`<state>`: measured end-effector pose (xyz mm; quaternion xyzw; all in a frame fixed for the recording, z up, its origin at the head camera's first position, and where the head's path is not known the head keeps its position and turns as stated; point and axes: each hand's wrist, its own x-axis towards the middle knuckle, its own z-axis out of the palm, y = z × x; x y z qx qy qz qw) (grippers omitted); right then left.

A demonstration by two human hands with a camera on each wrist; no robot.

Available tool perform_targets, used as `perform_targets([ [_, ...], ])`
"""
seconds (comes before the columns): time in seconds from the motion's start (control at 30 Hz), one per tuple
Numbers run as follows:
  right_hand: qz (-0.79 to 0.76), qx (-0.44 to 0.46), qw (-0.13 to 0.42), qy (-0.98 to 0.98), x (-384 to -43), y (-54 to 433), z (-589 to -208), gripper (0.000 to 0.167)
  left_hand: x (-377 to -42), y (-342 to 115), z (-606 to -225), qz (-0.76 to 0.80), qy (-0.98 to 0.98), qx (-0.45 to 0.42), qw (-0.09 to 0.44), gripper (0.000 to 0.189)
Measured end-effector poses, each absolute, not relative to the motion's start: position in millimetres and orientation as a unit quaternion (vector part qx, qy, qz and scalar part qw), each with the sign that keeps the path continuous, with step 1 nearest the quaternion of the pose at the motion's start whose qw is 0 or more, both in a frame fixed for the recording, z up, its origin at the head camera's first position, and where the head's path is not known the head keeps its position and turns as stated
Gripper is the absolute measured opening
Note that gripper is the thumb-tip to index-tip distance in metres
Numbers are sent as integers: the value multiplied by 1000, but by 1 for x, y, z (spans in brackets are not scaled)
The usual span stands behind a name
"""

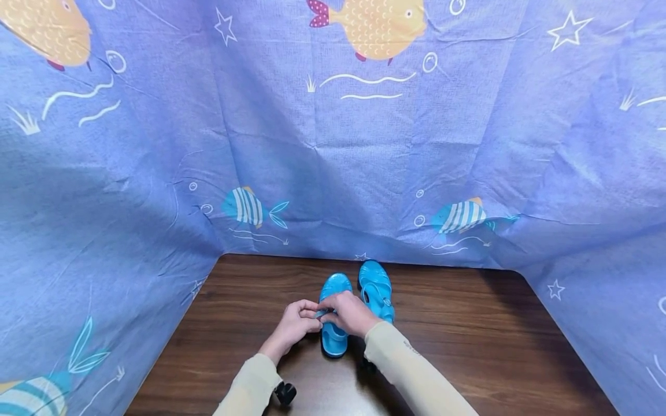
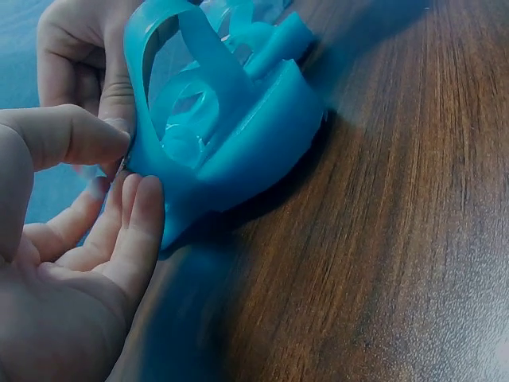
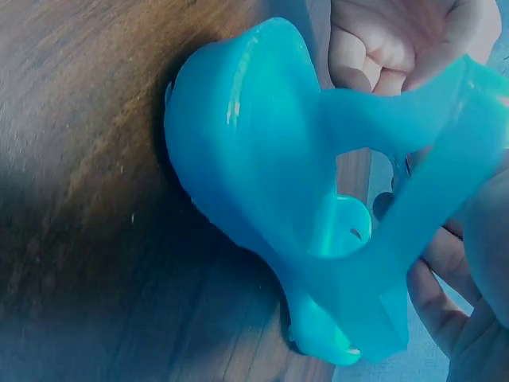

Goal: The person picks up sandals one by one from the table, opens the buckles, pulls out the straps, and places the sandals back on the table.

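Two bright blue jelly sandals stand side by side, toes pointing away; the near-left sandal [image 1: 336, 283] lies between my hands, the other sandal [image 1: 373, 274] slightly farther back on the right. At the left sandal's outer side, my left hand [image 1: 292, 328] pinches the strap between thumb and fingers. My right hand [image 1: 352, 314] reaches across the top of the same sandal, its fingertips pinching the strap close to the left fingers. The ankle strap [image 2: 208, 48] arches up over the opening. A sliver of metal shows between the fingertips in the left wrist view; the fingers hide most of it.
Under the sandals is a dark wood-grain table [image 1: 468, 323]. A blue fish-print cloth [image 1: 364, 144] hangs along its back and both sides, close behind the right sandal's toe. A black wrist device [image 1: 285, 393] sits beneath the left sleeve.
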<state>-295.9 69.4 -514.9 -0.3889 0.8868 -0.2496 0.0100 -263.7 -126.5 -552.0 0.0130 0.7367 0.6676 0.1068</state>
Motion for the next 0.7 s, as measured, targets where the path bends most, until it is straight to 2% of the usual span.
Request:
perform_targets([
  [0.33,-221,-378,4,899,-298,75,-510,22,-264,-131,-555,657,743,54,114,40],
  [0.53,-232,-362,27,902,-298,76,-512,21,-261,-130,-555,612,783,75,84,36],
  [0.7,-237,-358,4,903,-298,77,-509,14,-261,-125,-548,526,843,106,29,27],
])
